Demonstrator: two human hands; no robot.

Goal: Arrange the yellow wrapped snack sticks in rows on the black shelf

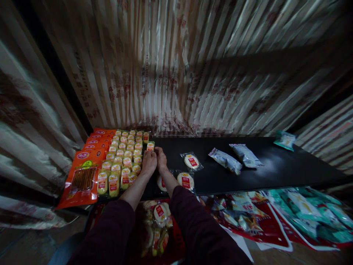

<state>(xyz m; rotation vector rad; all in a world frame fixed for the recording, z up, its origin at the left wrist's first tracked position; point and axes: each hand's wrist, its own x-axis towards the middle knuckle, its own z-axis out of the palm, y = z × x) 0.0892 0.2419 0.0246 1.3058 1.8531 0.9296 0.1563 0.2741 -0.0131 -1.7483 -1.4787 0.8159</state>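
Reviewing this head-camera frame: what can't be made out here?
- Head view: whether the left hand and right hand grip a small yellow packet; the backs of the hands hide the fingertips.
- The print on the orange packets: too small and dim.
- The round wrapped cake: partly behind the right forearm.
- The goods below the black shelf: dark, partly covered by the sleeves.

Both hands, left [149, 162] and right [161, 159], touch beside the yellow snack rows [124, 158]. Round cakes [191, 161] lie right of them on the black shelf [275, 169].

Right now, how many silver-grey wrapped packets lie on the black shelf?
2: one packet lies right of centre, the other packet just right of it. None looks hidden.
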